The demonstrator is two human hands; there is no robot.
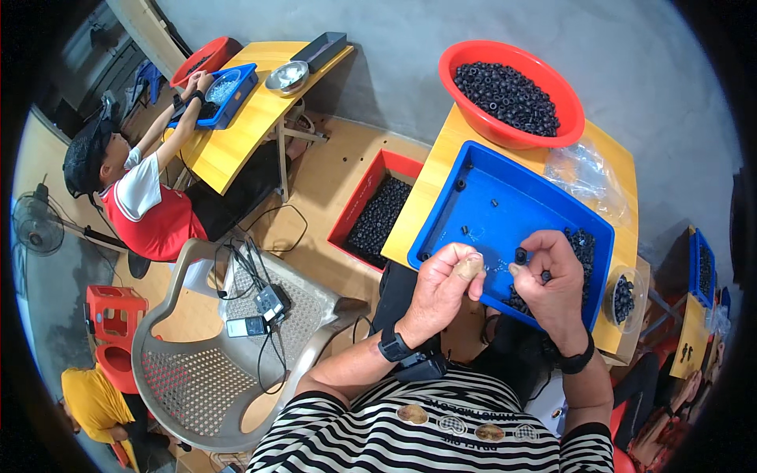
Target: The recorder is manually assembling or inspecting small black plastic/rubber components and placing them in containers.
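Note:
My left hand (441,285) is closed in a pinch over the near left side of a blue tray (505,177). A tan covering (468,269) wraps a fingertip there; whatever the pinch holds is too small to make out. Right of it, my right hand (556,280) grips a small black cylindrical part (521,255) between thumb and fingers. Another black piece (546,277) shows against its palm. Black parts (582,256) lie heaped along the tray's right side, partly behind my right hand. Tiny clear bits and a few loose black parts are scattered over the tray floor.
A red basin (579,118) of black ring-shaped parts and a clear plastic bag (587,180) sit behind the tray. A bowl (640,303) stands right. A red bin (341,229) and a grey chair (189,363) with cables are left. Another person (154,197) works at the far-left table.

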